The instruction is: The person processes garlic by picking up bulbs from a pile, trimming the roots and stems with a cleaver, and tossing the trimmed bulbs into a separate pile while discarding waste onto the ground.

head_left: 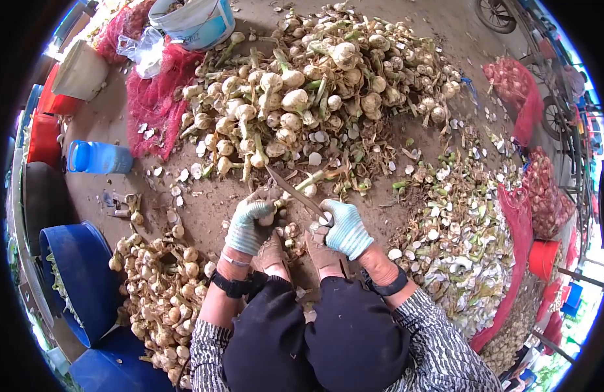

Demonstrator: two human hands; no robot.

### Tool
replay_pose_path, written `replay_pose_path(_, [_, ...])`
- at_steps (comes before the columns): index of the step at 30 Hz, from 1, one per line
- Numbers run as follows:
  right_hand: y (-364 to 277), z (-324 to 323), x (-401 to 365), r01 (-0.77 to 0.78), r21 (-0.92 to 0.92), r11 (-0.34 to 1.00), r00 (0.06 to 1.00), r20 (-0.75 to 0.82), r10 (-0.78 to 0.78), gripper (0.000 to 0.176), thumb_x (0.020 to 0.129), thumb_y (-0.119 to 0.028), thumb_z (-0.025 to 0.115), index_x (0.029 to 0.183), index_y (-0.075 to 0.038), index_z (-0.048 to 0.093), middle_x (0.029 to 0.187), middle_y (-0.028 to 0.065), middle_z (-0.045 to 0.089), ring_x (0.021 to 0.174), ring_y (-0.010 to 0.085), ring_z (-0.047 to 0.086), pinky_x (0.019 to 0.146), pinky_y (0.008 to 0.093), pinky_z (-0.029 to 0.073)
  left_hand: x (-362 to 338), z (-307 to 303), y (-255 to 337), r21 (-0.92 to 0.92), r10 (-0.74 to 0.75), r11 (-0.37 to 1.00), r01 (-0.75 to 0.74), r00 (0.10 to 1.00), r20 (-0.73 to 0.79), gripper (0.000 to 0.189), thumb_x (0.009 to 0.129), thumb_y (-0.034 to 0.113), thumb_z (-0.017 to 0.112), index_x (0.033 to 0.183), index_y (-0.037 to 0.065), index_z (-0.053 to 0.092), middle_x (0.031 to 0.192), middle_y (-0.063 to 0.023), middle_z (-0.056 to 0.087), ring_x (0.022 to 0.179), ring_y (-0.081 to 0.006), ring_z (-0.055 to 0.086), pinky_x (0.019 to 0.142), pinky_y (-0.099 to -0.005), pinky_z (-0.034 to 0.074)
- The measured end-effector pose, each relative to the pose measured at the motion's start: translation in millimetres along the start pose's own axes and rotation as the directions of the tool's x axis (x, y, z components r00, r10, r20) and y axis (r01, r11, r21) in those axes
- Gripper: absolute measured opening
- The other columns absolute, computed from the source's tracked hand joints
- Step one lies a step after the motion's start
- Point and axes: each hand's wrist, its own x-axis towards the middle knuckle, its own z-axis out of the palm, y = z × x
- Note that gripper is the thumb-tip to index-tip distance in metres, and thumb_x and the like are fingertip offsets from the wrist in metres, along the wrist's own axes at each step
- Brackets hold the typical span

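My left hand (pixel 248 227), in a pale striped glove with the fingertips bare, is closed around a garlic bulb (pixel 266 219). A knife (pixel 294 192) is gripped in my gloved right hand (pixel 349 230), its long blade slanting up and left past the front of my left hand. Beyond the blade lies a green garlic stem (pixel 313 178) with roots and scraps around it. A big heap of untrimmed garlic (pixel 295 101) rises in front of me. More garlic bulbs (pixel 161 294) are piled to my left.
Cut stems and peelings (pixel 462 261) spread over the ground at right, beside red mesh netting (pixel 511 261) and a filled mesh sack (pixel 547 196). At left are a blue tub (pixel 86 281) and a blue plastic jug (pixel 100 157). A white bucket (pixel 197 26) stands behind.
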Motion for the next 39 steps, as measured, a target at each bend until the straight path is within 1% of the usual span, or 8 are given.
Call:
replay_pose_path(8, [102,-22,-39,-0.461,-0.062,0.885,0.885,0.047,0.464,0.031,0.065,-0.022,0.073,0.079,0.001,0.057,0.058,0.0035,0.052,0.055,0.0101,0.045,0.051,0.0277,0.042,-100,-99,66,0.643,0.446,0.761,-0.086,0.789,-0.423,0.034,0.064,0.002,0.058,0.096,-0.009,0.056,0.073,-0.0092,0.059,0.051,-0.0130,0.053,0.046,-0.0212,0.044])
replay_pose_path(10, [90,-24,-28,-0.435,-0.099,0.895,0.897,0.038,0.440,0.027,0.066,-0.018,0.071,0.078,0.001,0.056,0.059,0.0033,0.054,0.054,0.0099,0.046,0.051,0.0265,0.042,-134,-135,74,0.446,0.409,0.879,-0.168,0.747,-0.523,0.031,0.063,0.000,0.057,0.093,-0.007,0.057,0.071,-0.0072,0.058,0.052,-0.0117,0.052,0.047,-0.0214,0.044])
replay_pose_path(20, [-57,25,36,0.162,0.102,0.982,0.981,0.087,-0.171,0.015,0.065,-0.013,0.062,0.076,-0.005,0.054,0.062,0.0155,0.055,0.060,0.0371,0.054,0.056,0.0402,0.046,-29,-22,18,0.219,0.407,0.907,-0.359,0.880,-0.244,0.025,0.062,-0.003,0.062,0.087,-0.002,0.057,0.070,-0.0058,0.060,0.054,-0.0096,0.053,0.052,-0.0206,0.043])
replay_pose_path(27, [72,-12,-3,-0.331,-0.176,0.927,0.920,0.161,0.358,0.023,0.064,-0.020,0.067,0.072,-0.002,0.055,0.063,0.0128,0.058,0.060,0.0262,0.059,0.057,0.0353,0.048,-14,7,44,0.286,0.553,0.818,-0.499,0.818,-0.156,0.033,0.061,-0.002,0.067,0.093,-0.001,0.058,0.085,-0.0058,0.062,0.065,-0.0117,0.057,0.057,-0.0210,0.046])
replay_pose_path(32, [87,-16,-14,-0.415,0.031,0.909,0.909,0.043,0.414,0.023,0.067,-0.019,0.067,0.074,0.000,0.055,0.061,0.0119,0.057,0.052,0.0215,0.052,0.052,0.0347,0.046,-60,-64,46,0.840,0.593,0.529,-0.123,0.761,-0.262,0.016,0.065,0.006,0.067,0.079,0.002,0.059,0.076,-0.0027,0.059,0.065,-0.0091,0.053,0.058,-0.0208,0.044])
replay_pose_path(34, [61,-15,2,-0.485,0.357,0.798,0.866,0.069,0.495,0.021,0.068,-0.016,0.065,0.078,0.000,0.056,0.064,0.0147,0.056,0.056,0.0271,0.056,0.054,0.0366,0.045,-117,-135,48,0.879,0.581,-0.283,0.385,0.798,-0.163,0.026,0.059,0.020,0.072,0.075,0.005,0.059,0.071,-0.0096,0.058,0.060,-0.0208,0.055,0.059,-0.0287,0.047])
replay_pose_path(37, [98,36,25,-0.182,-0.023,0.983,0.982,-0.061,0.180,0.022,0.068,-0.015,0.062,0.086,-0.004,0.058,0.082,0.0125,0.058,0.071,0.0313,0.058,0.063,0.0381,0.047,-202,-150,67,0.374,0.456,-0.284,0.883,0.467,-0.757,0.037,0.059,0.033,0.070,0.082,0.005,0.065,0.087,-0.0142,0.060,0.078,-0.0297,0.059,0.072,-0.0399,0.047])
replay_pose_path(39, [89,59,45,-0.012,-0.200,0.980,0.995,-0.098,-0.008,0.020,0.066,-0.012,0.061,0.085,-0.006,0.057,0.088,0.0116,0.056,0.080,0.0324,0.056,0.068,0.0405,0.047,-224,-155,55,0.478,0.706,-0.296,0.827,0.526,-0.474,0.035,0.058,0.027,0.071,0.082,0.002,0.064,0.086,-0.0163,0.059,0.077,-0.0298,0.059,0.070,-0.0384,0.048])
